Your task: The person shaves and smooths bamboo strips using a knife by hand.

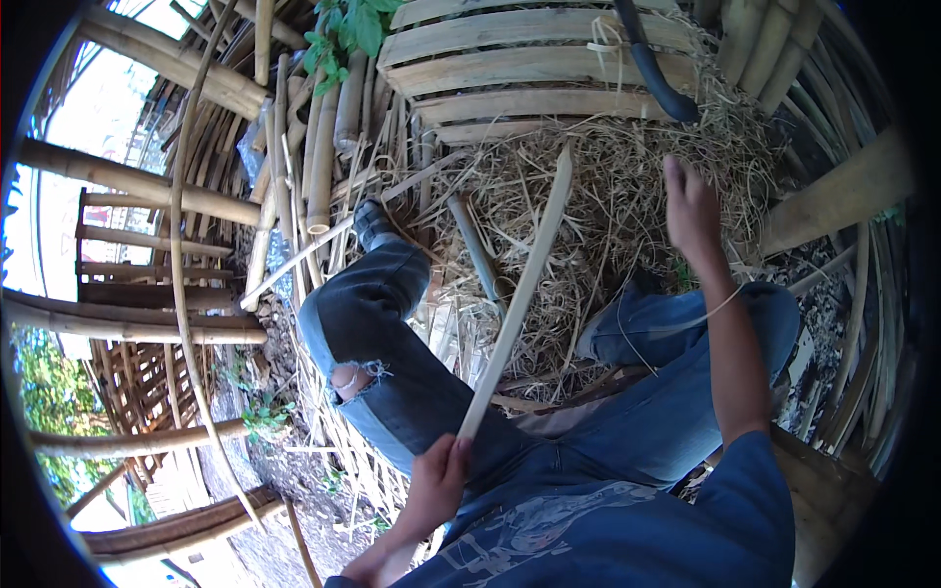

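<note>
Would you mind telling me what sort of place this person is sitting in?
Probably a rustic, open-sided bamboo workshop: bamboo poles frame the left side, fibrous shavings cover the ground by the legs, and the left hand holds a long, pale strip.

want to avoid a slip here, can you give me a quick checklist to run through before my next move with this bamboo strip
1. Left hand gripping the near end of the bamboo strip: ok.
2. Right hand apart from the strip: ok.
3. Right hand on the dark curved handle: not ok, the handle is beyond it.
4. Strip's far tip off the shavings pile: cannot tell, they overlap in view.
5. Jeans whole over the left leg: not ok, torn with skin showing.
</note>
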Demonstrator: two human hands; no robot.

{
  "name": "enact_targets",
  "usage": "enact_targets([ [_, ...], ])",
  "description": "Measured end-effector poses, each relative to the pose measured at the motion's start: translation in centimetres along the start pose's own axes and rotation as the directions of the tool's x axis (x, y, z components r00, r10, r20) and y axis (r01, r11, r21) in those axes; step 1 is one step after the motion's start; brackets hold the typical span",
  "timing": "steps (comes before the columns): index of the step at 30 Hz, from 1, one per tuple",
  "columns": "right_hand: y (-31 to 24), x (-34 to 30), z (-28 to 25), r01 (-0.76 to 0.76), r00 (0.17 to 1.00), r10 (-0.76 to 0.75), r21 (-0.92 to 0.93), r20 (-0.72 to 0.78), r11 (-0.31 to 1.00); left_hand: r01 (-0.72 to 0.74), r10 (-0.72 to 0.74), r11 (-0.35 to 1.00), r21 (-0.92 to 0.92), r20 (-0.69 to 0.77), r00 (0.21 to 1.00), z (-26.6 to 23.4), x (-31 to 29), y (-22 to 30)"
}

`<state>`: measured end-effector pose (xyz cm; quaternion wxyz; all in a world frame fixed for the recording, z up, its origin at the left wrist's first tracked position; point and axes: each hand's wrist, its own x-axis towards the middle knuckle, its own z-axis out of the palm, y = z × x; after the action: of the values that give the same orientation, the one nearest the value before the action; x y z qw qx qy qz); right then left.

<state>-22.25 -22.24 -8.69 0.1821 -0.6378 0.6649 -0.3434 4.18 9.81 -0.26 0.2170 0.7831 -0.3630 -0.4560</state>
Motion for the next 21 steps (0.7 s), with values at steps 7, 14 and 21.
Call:
enact_targets([
  [7,-7.8,-9.8,1.5,-0.393,0.538,-0.354,0.6,0.765,0.697,-0.183,0.176,0.977,-0.107,-0.07,0.982,1.2,4.3,3.1],
  [14,-9.2,-12.9,1.1,-0.781,0.436,-0.243,0.498,0.867,0.377,-0.241,0.228,0.957,-0.163,-0.094,0.969,2.3,5.1,5.0],
  [21,-9.5,-12.0,-0.9,-0.622,0.402,-0.397,0.564,0.825,0.543,-0.199,0.181,0.971,-0.131,-0.137,0.974,2.4,5.4,6.0],
])
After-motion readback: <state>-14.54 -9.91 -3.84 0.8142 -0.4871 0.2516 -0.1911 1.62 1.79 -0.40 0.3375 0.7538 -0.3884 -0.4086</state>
